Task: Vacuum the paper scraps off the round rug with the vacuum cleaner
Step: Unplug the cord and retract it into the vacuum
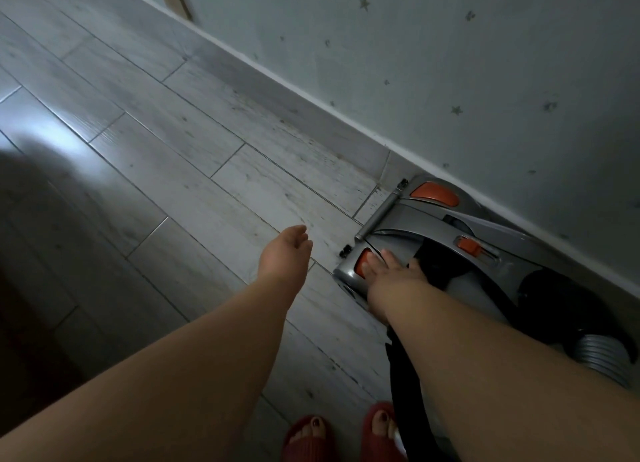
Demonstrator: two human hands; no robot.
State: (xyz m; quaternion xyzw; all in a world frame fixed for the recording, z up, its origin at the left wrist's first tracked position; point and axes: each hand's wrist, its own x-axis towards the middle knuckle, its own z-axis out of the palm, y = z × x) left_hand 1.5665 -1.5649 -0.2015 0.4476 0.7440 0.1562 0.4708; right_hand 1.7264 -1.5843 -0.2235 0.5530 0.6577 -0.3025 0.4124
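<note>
Grey plank floor (173, 132) fills the view, the star-dotted wall (450, 63) runs along the right, and no rug or paper scraps are in sight. The vacuum cleaner (433, 219) sits parked tight against the wall's foot at right, out of the way. The right hand (391, 271) lies flat on its near corner, fingers straight, pressing the orange button (362, 262), likely power or cord release, and gripping nothing. The left hand (285, 250) hangs loose and open over the floor just left of the machine, probably for balance.
</note>
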